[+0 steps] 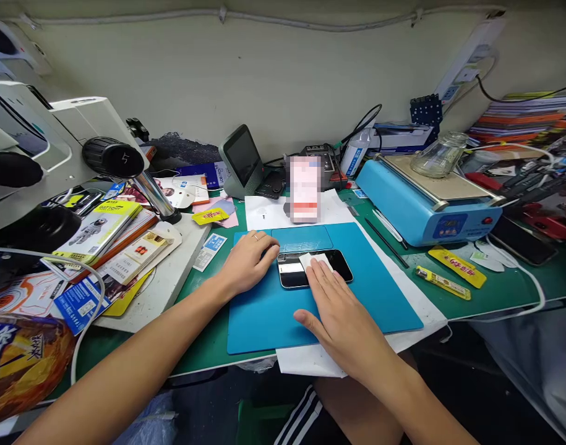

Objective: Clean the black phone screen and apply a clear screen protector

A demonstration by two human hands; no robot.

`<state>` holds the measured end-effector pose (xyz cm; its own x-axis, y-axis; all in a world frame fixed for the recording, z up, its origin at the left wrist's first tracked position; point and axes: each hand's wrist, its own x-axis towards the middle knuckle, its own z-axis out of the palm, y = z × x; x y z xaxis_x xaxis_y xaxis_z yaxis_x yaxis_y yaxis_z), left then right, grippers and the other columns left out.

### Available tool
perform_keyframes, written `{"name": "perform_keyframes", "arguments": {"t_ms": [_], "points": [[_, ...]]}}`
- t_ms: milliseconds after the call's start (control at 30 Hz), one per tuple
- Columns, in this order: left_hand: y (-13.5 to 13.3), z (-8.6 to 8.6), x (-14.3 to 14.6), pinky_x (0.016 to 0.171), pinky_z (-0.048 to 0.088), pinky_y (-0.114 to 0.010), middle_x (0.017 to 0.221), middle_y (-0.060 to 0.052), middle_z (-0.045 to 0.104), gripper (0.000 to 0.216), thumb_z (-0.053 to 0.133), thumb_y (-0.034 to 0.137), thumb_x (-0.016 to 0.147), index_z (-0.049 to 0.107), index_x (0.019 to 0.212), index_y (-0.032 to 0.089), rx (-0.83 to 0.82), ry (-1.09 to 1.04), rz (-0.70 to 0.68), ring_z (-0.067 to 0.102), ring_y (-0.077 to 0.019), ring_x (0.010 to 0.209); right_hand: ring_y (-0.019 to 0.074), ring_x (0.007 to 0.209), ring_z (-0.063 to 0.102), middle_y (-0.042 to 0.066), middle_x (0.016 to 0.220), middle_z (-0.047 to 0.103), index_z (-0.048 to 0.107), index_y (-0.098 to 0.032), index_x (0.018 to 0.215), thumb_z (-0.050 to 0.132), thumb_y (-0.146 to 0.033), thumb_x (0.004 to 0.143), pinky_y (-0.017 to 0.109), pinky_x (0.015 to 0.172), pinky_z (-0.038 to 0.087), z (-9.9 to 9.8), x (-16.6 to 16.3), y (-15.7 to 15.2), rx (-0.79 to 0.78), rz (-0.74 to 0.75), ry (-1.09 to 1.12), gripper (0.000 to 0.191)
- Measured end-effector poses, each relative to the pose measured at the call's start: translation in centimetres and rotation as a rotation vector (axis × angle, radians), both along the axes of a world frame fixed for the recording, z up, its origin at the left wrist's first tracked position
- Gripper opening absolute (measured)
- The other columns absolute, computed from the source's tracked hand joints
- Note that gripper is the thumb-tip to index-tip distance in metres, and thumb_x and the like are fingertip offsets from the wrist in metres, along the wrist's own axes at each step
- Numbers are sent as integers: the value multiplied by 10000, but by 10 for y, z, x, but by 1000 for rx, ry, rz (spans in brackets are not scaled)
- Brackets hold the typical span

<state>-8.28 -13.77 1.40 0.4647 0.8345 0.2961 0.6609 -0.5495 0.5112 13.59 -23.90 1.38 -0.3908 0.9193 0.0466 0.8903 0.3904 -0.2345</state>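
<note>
A black-faced smartphone (342, 267) lies screen up and sideways on a blue mat (273, 321). My right hand (336, 303) reaches over it, fingers together and nearly flat, pressing a small white wipe (305, 259) onto the glass; its thumb is spread away. At the phone's left end rests my left hand (250, 262), with a ring on one finger. Its fingers are curled, and the thumb and forefinger meet the phone's edge. Pale glare covers the left part of the screen. Just behind the phone, a clear rectangular sheet or outline (305, 237) shows on the mat.
A second phone with a blurred screen (305, 188) stands behind the mat, beside a grey display device (243, 161). On the right are a blue machine (403, 198) with a glass jar (439, 154), pens (387, 241) and yellow packets (456, 267). A microscope (111, 157) overhangs piled boxes at left.
</note>
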Motion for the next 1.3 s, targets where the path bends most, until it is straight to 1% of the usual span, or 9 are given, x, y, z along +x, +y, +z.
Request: {"name": "perform_keyframes", "arguments": {"t_ms": [167, 267, 367, 500, 767, 967, 1133, 1200, 1300], "points": [[0, -3, -2, 930, 467, -425, 1088, -70, 703, 248, 394, 276, 1035, 624, 1097, 206, 3, -50, 11, 615, -246, 1029, 341, 1551, 153, 212, 1665, 183, 260, 4, 1581, 298, -719, 961, 534, 1248, 236, 8, -28, 13, -72, 40, 7, 954], [0, -5, -3, 944, 466, -415, 1113, -67, 702, 254, 383, 274, 1040, 618, 1107, 206, 3, -73, 19, 611, -238, 1041, 343, 1551, 155, 222, 1659, 199, 276, 10, 1577, 287, -733, 955, 527, 1249, 237, 11, -45, 17, -74, 78, 54, 969], [0, -6, -3, 941, 468, -409, 1105, -66, 700, 255, 388, 271, 1038, 622, 1110, 200, 2, -74, 22, 610, -235, 1037, 343, 1549, 175, 225, 1654, 218, 283, 10, 1575, 272, -725, 963, 531, 1244, 248, 12, -51, 17, -70, 101, 82, 956], [0, -4, -4, 940, 472, -412, 1100, -68, 699, 251, 400, 272, 1033, 630, 1101, 200, -10, -75, 22, 615, -236, 1037, 322, 1544, 218, 190, 1657, 249, 304, -23, 1577, 244, -715, 973, 519, 1240, 264, 12, -33, 21, -75, 85, 38, 920], [0, 0, -4, 906, 474, -423, 1063, -66, 702, 254, 405, 284, 1030, 643, 1081, 212, -36, -19, 5, 618, -250, 1027, 310, 1551, 190, 147, 1674, 219, 222, -65, 1609, 209, -688, 988, 547, 1230, 266, 8, 35, 28, -48, -99, -100, 880], [-1, 1, -4, 900, 470, -423, 1052, -67, 699, 254, 406, 287, 1031, 644, 1072, 206, -34, -24, 10, 611, -249, 1014, 324, 1542, 213, 172, 1662, 235, 244, -34, 1597, 201, -685, 987, 560, 1226, 264, 5, 43, 15, -42, -155, -163, 893], [-1, 2, -3, 902, 468, -424, 1034, -62, 698, 254, 400, 286, 1030, 643, 1053, 214, -23, -17, 0, 608, -247, 998, 343, 1524, 267, 191, 1636, 303, 318, -32, 1575, 227, -679, 987, 578, 1208, 299, -3, 49, -3, 42, -172, -172, 879], [-1, 2, -2, 905, 468, -425, 1033, -63, 698, 260, 398, 289, 1032, 645, 1056, 212, -23, -14, -1, 607, -247, 998, 341, 1527, 258, 179, 1638, 303, 317, -39, 1577, 228, -677, 988, 586, 1215, 279, -3, 49, -3, 27, -150, -170, 873], [-1, 1, -2, 906, 471, -427, 1044, -64, 700, 270, 394, 302, 1036, 648, 1068, 214, -35, -8, 4, 608, -250, 1010, 316, 1544, 212, 133, 1657, 271, 266, -86, 1601, 198, -677, 993, 584, 1230, 235, 3, 46, 11, -42, -131, -148, 851]]}}
